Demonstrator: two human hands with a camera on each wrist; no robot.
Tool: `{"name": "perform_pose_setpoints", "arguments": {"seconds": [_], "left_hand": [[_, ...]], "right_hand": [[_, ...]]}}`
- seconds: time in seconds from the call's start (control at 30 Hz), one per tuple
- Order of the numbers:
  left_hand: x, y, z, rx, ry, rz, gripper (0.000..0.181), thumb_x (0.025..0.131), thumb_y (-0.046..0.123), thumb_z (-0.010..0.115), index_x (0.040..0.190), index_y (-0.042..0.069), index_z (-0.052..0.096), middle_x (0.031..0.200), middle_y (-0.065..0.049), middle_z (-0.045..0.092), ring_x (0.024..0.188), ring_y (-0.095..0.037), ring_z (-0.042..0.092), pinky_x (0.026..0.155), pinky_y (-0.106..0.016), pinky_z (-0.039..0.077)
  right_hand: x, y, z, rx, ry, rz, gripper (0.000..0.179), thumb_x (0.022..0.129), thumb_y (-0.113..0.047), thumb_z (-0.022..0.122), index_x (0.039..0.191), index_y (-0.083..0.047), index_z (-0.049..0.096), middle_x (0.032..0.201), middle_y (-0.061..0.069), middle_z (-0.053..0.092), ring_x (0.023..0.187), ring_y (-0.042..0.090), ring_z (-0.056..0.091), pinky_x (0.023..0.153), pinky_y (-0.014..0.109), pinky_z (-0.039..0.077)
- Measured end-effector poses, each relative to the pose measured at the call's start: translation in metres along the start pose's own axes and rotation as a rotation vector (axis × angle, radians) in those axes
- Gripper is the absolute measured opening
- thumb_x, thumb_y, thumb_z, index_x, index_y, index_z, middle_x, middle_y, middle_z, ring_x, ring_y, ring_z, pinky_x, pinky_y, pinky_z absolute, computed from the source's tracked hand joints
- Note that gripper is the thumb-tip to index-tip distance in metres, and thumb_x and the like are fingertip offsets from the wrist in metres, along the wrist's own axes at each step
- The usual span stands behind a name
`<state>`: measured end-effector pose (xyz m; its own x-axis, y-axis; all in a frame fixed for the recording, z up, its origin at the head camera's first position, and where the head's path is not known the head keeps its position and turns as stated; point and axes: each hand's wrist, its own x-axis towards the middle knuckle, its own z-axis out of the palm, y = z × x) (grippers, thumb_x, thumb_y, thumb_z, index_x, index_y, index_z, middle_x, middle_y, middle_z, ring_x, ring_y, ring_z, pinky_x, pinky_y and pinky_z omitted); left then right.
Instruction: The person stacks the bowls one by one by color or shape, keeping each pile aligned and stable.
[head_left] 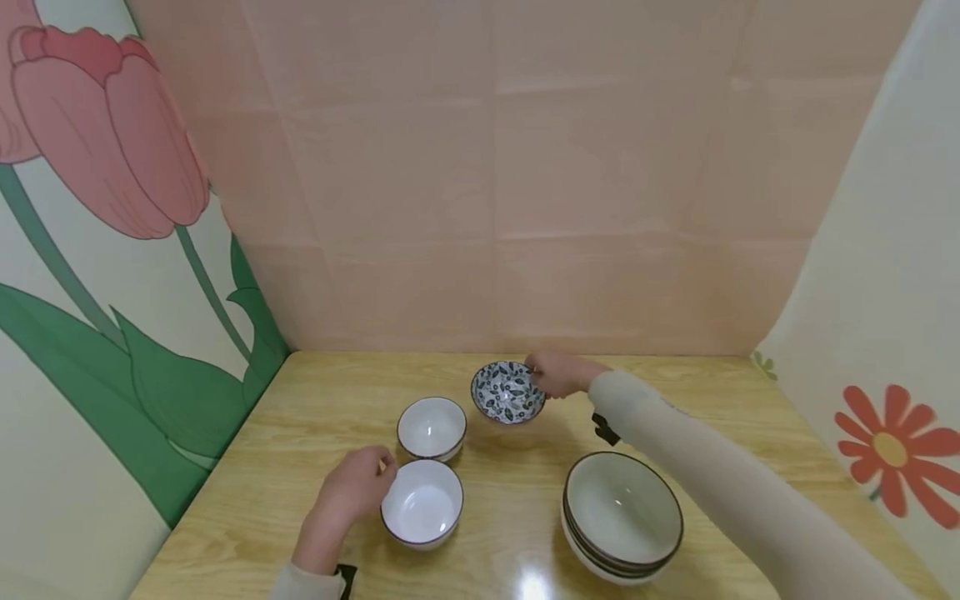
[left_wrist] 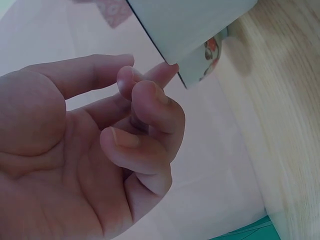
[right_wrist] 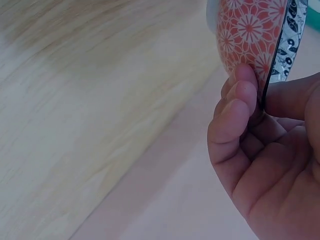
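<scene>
At the back of the table, my right hand pinches the rim of a small patterned bowl. Its inside carries dark leaves on white; the right wrist view shows a red outer wall with white flowers, thumb inside and fingers outside. My left hand is beside the left rim of a white bowl with a dark edge. In the left wrist view its fingers are loosely bent, one fingertip right at the rim, the thumb apart from it. Directly behind stands a second white bowl.
A stack of larger dark-rimmed bowls stands front right, under the reach of my right forearm. The wooden table ends at a pinkish covered wall at the back. Painted walls with flowers flank both sides.
</scene>
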<state>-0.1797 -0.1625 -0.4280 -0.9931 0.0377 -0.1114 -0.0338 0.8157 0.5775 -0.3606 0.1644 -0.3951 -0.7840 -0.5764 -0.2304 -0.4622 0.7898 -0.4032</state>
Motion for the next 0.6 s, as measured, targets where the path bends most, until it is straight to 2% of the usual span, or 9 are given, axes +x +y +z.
{"name": "perform_pose_setpoints", "arguments": {"seconds": [0.2,0.33,0.6], "left_hand": [[0.002,0.0,-0.003,-0.01,0.011,0.003,0.014,0.099,0.016,0.058,0.101,0.006,0.068,0.077,-0.003,0.06,0.064,-0.018,0.053,0.054,-0.032,0.044],[0.003,0.001,-0.004,-0.005,0.025,0.009,0.014,0.098,0.016,0.058,0.1,0.006,0.068,0.077,-0.002,0.06,0.064,-0.018,0.053,0.054,-0.032,0.043],[0.003,0.001,-0.005,-0.012,0.072,0.018,0.018,0.098,0.018,0.057,0.106,0.005,0.067,0.078,-0.003,0.061,0.065,-0.017,0.053,0.055,-0.032,0.042]], "right_hand": [[-0.006,-0.017,-0.015,0.025,0.042,-0.069,0.02,0.101,-0.006,0.049,0.113,0.003,0.062,0.073,0.004,0.063,0.058,0.014,0.058,0.05,0.027,0.049],[-0.009,-0.03,-0.02,0.059,0.067,-0.093,0.023,0.101,-0.006,0.049,0.115,0.004,0.064,0.074,0.004,0.064,0.059,0.014,0.061,0.05,0.026,0.05],[-0.014,-0.057,-0.019,0.034,0.067,-0.068,0.023,0.101,-0.009,0.05,0.115,0.003,0.065,0.074,0.002,0.065,0.06,0.013,0.061,0.052,0.026,0.052]]}}
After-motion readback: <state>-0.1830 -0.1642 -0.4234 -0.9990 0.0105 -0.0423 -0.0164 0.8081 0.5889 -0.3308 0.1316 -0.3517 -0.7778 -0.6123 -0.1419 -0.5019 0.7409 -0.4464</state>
